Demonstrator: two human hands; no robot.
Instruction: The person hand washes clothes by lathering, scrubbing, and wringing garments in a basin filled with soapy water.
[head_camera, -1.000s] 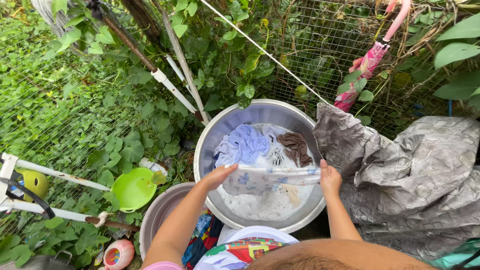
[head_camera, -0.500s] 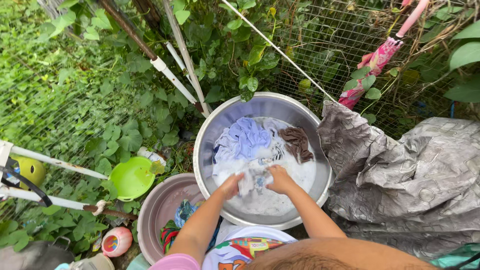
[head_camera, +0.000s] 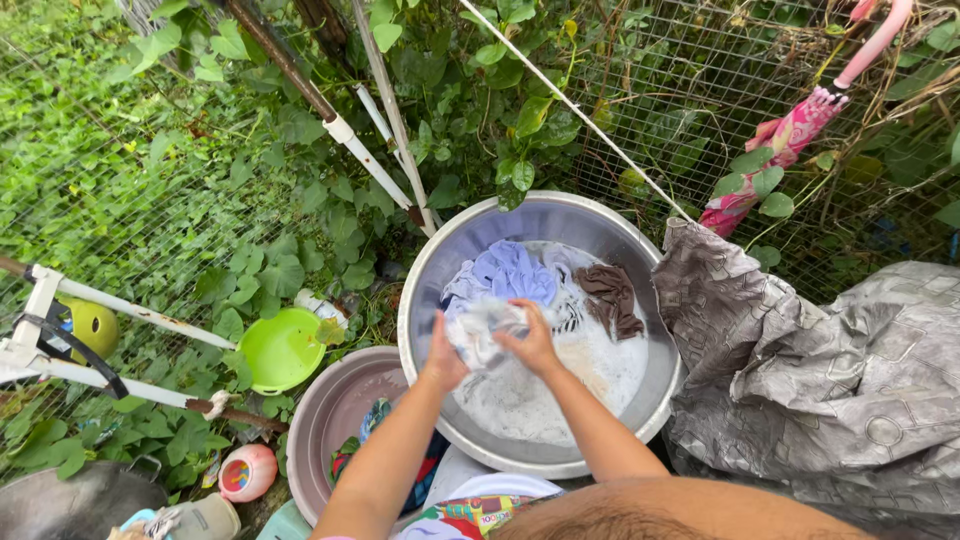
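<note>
Both hands are closing tight on a pale wet cloth (head_camera: 480, 330): left hand (head_camera: 441, 358) at its 8 o'clock, right hand (head_camera: 531, 343) at 4, above the suds in the steel basin (head_camera: 440, 260). I'm thinking short, firm rubs keep splashes inside.

Outdoors in soft daylight; a wire mesh fence (head_camera: 650, 90) runs behind, overgrown with leafy green vines (head_camera: 180, 170); white pipes (head_camera: 370, 165) lean against it; a folded pink umbrella (head_camera: 790, 140) hangs on the mesh; a crumpled grey tarp (head_camera: 830, 370) lies at right.
</note>
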